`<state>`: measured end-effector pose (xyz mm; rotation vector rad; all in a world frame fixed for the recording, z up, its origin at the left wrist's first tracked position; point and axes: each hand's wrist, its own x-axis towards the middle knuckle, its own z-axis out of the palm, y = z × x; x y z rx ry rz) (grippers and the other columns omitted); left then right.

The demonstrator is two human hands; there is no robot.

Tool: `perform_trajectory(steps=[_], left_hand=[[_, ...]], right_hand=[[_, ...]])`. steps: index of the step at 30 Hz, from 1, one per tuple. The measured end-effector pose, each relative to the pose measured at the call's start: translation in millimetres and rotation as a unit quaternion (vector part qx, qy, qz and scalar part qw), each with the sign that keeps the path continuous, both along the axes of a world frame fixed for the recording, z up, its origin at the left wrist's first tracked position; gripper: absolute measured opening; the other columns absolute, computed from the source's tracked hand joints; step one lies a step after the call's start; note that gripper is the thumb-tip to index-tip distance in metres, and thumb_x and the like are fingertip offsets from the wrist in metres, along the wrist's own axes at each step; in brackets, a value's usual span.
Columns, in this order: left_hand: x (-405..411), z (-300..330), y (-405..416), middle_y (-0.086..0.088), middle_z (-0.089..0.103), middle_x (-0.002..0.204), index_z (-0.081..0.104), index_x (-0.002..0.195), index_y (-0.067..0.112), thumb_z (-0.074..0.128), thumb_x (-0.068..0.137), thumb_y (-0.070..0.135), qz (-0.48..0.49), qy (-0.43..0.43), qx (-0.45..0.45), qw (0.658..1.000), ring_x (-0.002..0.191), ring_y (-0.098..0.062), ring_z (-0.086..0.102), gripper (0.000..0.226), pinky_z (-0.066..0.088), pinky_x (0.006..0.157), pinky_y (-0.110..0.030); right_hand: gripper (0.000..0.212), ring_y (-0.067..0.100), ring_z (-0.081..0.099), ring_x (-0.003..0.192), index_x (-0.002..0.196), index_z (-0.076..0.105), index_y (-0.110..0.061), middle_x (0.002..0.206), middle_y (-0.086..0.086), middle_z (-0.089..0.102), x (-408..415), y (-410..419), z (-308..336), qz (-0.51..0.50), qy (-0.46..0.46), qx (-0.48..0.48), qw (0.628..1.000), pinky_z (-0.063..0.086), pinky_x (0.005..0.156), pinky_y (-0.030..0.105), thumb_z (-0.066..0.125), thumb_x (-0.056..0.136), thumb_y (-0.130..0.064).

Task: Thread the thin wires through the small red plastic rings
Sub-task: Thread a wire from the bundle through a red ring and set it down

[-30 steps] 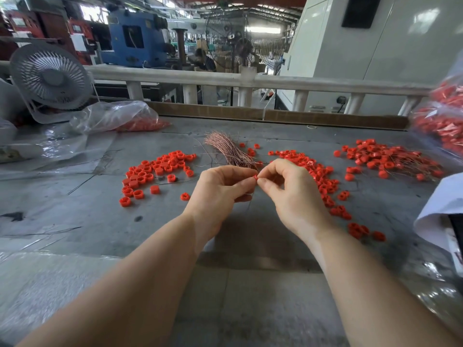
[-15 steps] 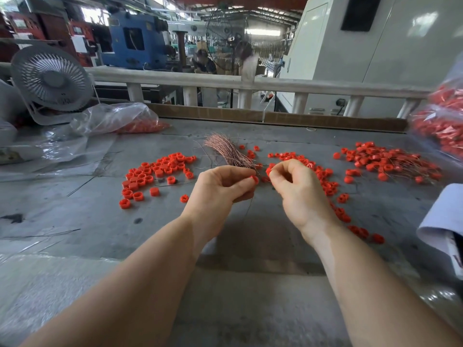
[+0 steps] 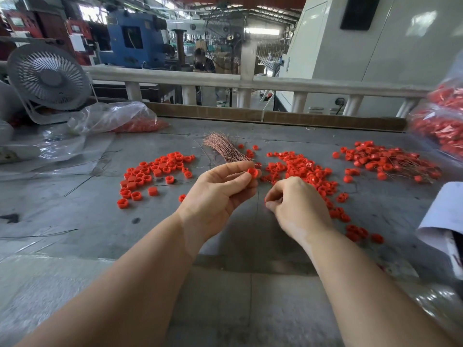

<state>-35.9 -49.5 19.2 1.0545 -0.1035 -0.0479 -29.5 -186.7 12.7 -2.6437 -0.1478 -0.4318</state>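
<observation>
Presently the left hand (image 3: 220, 194) pinches one red ring (image 3: 252, 171) at its fingertips, raised above the table (image 3: 100, 221). Right hand (image 3: 298, 204), fingers curled, pinches a thin wire (image 3: 258, 209) hanging below the ring. Loose rings (image 3: 300, 169) lie just beyond; bare table surface nearer the person.

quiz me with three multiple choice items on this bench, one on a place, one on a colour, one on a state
1. The bundle of thin wires lies:
A. beyond the left hand
B. inside the plastic bag
C. on the fan

2. The wire bundle's colour is:
A. blue
B. coppery pink
C. green

3. The left hand is:
A. flat on the table
B. pinching a red ring
C. gripping the railing

Answers: 1 A, the wires fan out on the table just past the fingers. 2 B, the strands look coppery. 3 B, the ring sits between thumb and fingertips.
</observation>
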Motion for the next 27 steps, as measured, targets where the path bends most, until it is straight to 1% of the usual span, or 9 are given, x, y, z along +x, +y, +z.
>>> perform_trajectory(steps=[2,4,7,9,12,16,21,25,27], left_hand=[[0.1,0.2,0.0,-0.002,0.070,0.069,0.066,0.084,0.008,0.051,0.086,-0.006,-0.004,0.000,-0.004,1.000,0.060,-0.007,0.064,0.021,0.056,0.062,-0.019],[0.3,0.2,0.6,-0.002,0.070,0.069,0.066,0.085,0.008,0.050,0.086,-0.007,-0.006,0.001,-0.007,1.000,0.060,-0.007,0.064,0.021,0.056,0.063,-0.019],[-0.2,0.4,0.3,-0.001,0.070,0.068,0.066,0.086,0.008,0.050,0.086,-0.007,-0.007,-0.001,-0.005,1.000,0.060,-0.006,0.064,0.022,0.055,0.064,-0.019],[-1.1,0.7,1.2,0.001,0.070,0.069,0.066,0.089,0.011,0.050,0.087,-0.005,-0.005,-0.006,0.011,1.000,0.060,-0.005,0.064,0.022,0.053,0.062,-0.018],[-2.4,1.0,2.4,0.005,0.071,0.072,0.067,0.091,0.017,0.053,0.087,0.000,-0.001,-0.009,0.047,0.999,0.064,-0.002,0.065,0.022,0.049,0.062,-0.018],[-3.2,1.2,3.3,0.006,0.072,0.077,0.067,0.091,0.019,0.054,0.087,0.003,0.004,-0.004,0.056,0.998,0.068,-0.002,0.066,0.021,0.045,0.063,-0.018],[-2.2,-0.2,3.0,0.006,0.071,0.076,0.068,0.089,0.019,0.057,0.084,0.003,-0.002,-0.007,0.043,0.999,0.068,-0.003,0.065,0.020,0.048,0.058,-0.015],[-0.2,-0.8,1.9,0.003,0.071,0.071,0.067,0.087,0.014,0.054,0.084,-0.003,-0.002,-0.012,0.008,1.000,0.061,-0.004,0.065,0.022,0.051,0.057,-0.015],[0.5,-1.1,2.0,0.002,0.071,0.069,0.067,0.086,0.012,0.052,0.085,-0.006,0.002,-0.013,-0.005,1.000,0.059,-0.005,0.065,0.023,0.052,0.058,-0.015]], right_hand=[[0.011,0.018,0.054,0.093,0.076,0.066,-0.024,0.090,-0.004,0.054,-0.7,-0.6,0.5,0.002,-0.005,-0.014,1.000,0.036,0.067,0.024,0.066,0.084,-0.016],[0.009,0.017,0.053,0.094,0.082,0.068,-0.023,0.091,-0.005,0.051,0.3,-1.0,0.8,0.011,-0.030,0.011,0.999,0.039,0.071,0.025,0.065,0.085,-0.015],[0.015,0.009,0.061,0.078,0.082,0.069,-0.021,0.080,-0.007,0.065,2.2,-0.9,5.3,0.054,-0.053,0.181,0.981,0.048,0.073,0.022,0.063,0.085,-0.008],[0.021,0.000,0.061,0.067,0.078,0.068,-0.024,0.076,-0.008,0.068,1.2,0.6,8.9,0.096,-0.022,0.309,0.946,0.046,0.060,0.009,0.062,0.086,-0.006],[0.024,0.001,0.064,0.066,0.078,0.067,-0.024,0.072,-0.005,0.070,-0.3,2.3,10.2,0.136,0.034,0.431,0.891,0.045,0.051,0.012,0.055,0.091,-0.008],[0.016,0.007,0.067,0.070,0.082,0.069,-0.023,0.075,-0.004,0.073,-0.2,3.5,9.7,0.167,0.086,0.451,0.873,0.050,0.067,0.028,0.058,0.090,-0.014],[0.015,0.009,0.066,0.075,0.086,0.069,-0.020,0.079,0.000,0.074,-0.7,3.3,6.9,0.190,0.084,0.453,0.867,0.050,0.070,0.023,0.069,0.080,-0.006],[0.017,0.001,0.065,0.067,0.083,0.068,-0.018,0.069,-0.005,0.072,-1.2,3.4,8.7,0.194,0.056,0.465,0.862,0.043,0.055,0.008,0.069,0.078,-0.001],[0.019,-0.003,0.063,0.061,0.079,0.067,-0.017,0.064,-0.006,0.070,-0.6,3.0,9.1,0.185,0.037,0.475,0.859,0.041,0.051,0.006,0.069,0.077,0.001]])
